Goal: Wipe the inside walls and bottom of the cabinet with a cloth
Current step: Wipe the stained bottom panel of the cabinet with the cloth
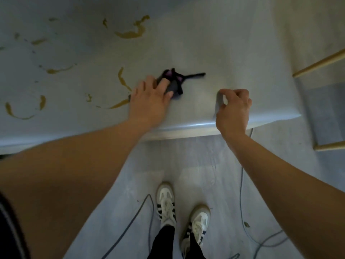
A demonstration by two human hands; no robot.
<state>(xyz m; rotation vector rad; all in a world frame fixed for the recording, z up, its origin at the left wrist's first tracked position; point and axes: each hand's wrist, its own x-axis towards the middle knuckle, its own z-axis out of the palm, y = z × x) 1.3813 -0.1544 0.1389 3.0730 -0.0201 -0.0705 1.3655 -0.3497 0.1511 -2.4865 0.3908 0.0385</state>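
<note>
- Cloth (172,82) is lying bunched on the pale surface (214,58), dark with purple bits, one thin black strand sticking out to the right, so its long axis is running roughly left-right.
- Your left hand (150,100) is pressing down on its left end, fingers pretty much straight and spread over it.
- Your right hand (233,107) is sitting near the rounded front edge, well apart from the cloth, fingers curled in, holding nothing.
- Brownish-yellow smears (130,32) are streaking the surface to the left.
- Your white sneakers (166,202) are standing on the floor below, cables (241,184) trailing around them.
</note>
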